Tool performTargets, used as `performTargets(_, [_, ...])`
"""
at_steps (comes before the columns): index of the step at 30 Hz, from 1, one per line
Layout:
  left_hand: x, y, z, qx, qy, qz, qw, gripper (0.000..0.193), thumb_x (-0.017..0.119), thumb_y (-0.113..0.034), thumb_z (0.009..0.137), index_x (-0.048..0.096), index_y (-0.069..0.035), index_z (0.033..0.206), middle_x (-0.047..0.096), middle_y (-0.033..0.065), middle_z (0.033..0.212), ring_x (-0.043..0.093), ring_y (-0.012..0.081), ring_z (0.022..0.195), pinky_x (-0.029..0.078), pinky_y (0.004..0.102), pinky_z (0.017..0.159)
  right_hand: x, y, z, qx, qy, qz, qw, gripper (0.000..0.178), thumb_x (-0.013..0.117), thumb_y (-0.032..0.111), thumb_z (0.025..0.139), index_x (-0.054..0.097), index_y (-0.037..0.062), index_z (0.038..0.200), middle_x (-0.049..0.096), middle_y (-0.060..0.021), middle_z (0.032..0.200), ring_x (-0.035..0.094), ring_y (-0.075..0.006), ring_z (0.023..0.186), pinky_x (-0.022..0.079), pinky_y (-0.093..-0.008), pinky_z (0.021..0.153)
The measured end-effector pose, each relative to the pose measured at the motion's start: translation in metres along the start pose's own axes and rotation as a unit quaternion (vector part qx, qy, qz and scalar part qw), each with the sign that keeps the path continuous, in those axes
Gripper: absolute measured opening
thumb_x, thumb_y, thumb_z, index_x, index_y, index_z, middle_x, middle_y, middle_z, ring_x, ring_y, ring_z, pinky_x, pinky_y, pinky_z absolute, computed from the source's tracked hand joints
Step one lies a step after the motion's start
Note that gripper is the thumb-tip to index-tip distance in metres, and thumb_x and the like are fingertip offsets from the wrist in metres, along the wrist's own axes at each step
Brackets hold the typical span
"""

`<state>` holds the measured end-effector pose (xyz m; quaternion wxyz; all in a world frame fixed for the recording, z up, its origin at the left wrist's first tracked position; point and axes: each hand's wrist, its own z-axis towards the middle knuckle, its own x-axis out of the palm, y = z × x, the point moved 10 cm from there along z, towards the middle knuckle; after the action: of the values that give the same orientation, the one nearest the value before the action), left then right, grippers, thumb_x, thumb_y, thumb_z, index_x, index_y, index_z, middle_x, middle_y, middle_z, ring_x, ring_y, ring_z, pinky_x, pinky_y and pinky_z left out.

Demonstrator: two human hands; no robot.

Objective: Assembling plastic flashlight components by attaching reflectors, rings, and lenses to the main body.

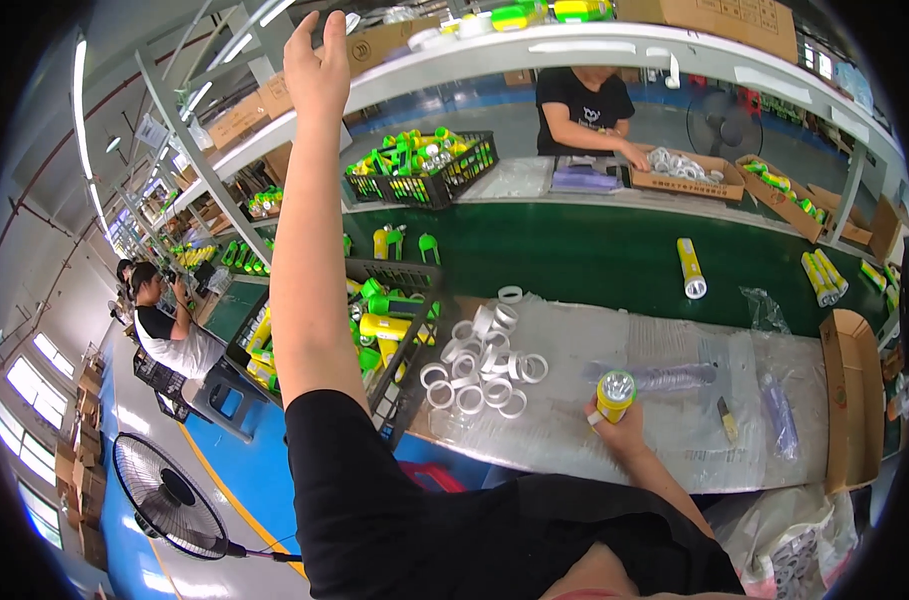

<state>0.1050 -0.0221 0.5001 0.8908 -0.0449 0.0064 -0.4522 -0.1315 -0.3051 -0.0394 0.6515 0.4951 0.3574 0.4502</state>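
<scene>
Fingers of right hand point(622, 432) clasp yellow flashlight point(614, 394) upright; left hand point(316, 68) raised, spread, empty.

Lower body of yellow flashlight point(614, 394) hidden inside right hand point(621, 432).

clothing: black short-sleeved top, plain, no print in view | left sleeve ends above elbow, loose hem | forearms bare | left hand point(317, 62) bare: no glove, ring or watch | right hand point(619, 425) bare, no glove | wrists bare, no bands | pinkish strip at bottom edge, unclear what
</scene>
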Motion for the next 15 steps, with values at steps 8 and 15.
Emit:
performTargets(8, [0.038,-0.067,-0.289,-0.077,0.447,-0.124,0.882,0.044,0.08,-0.024,0.078,0.065,0.0,0.112,0.064,0.0174,0.112,0.062,0.0349,0.104,0.05,0.0391,0.09,0.005,0.013,0.008,-0.051,0.017,-0.024,0.998,0.025,0.079,0.018,0.079,0.067,0.0039,0.096,0.07,-0.0058,0.085,0.065,-0.0148,0.076,0.051,-0.0305,0.07])
performTargets(15, [0.108,0.01,-0.45,-0.16,0.605,0.042,0.779,0.064,0.075,-0.04,0.08,0.057,-0.005,0.131,0.057,0.0173,0.129,0.058,0.0342,0.115,0.048,0.0401,0.096,0.001,0.027,-0.003,-0.069,0.016,-0.036,0.997,0.019,0.073,0.007,0.082,0.063,0.0034,0.098,0.064,-0.0013,0.087,0.06,-0.0107,0.079,0.049,-0.0276,0.072])
